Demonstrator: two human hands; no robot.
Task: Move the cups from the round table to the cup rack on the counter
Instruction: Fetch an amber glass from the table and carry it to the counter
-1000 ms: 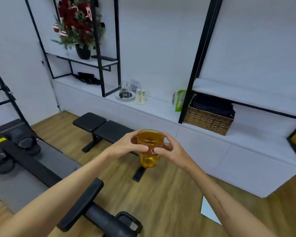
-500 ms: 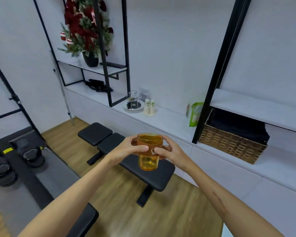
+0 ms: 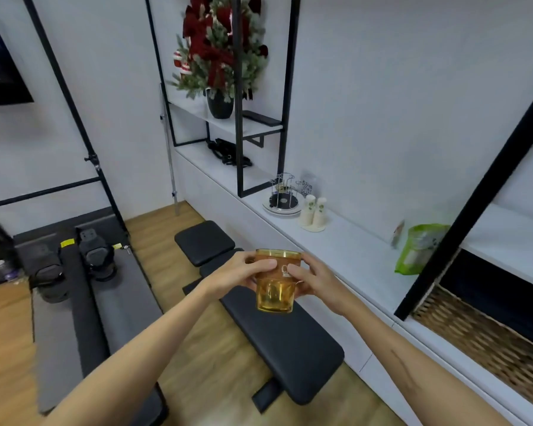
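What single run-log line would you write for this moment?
stage: carrying | held: amber cup, upright | left hand and right hand: both grip it | target: cup rack on counter, not reached

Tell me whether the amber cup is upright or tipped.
Upright: the amber cup has its rim on top and base below, held between both hands.

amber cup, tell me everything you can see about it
The amber cup is see-through, glass or plastic by its look, with a wide rim tapering to a thicker base and a pale printed mark on its side. It is upright, seemingly empty, held in the air over the black bench. The left hand and right hand grip its upper half from either side.
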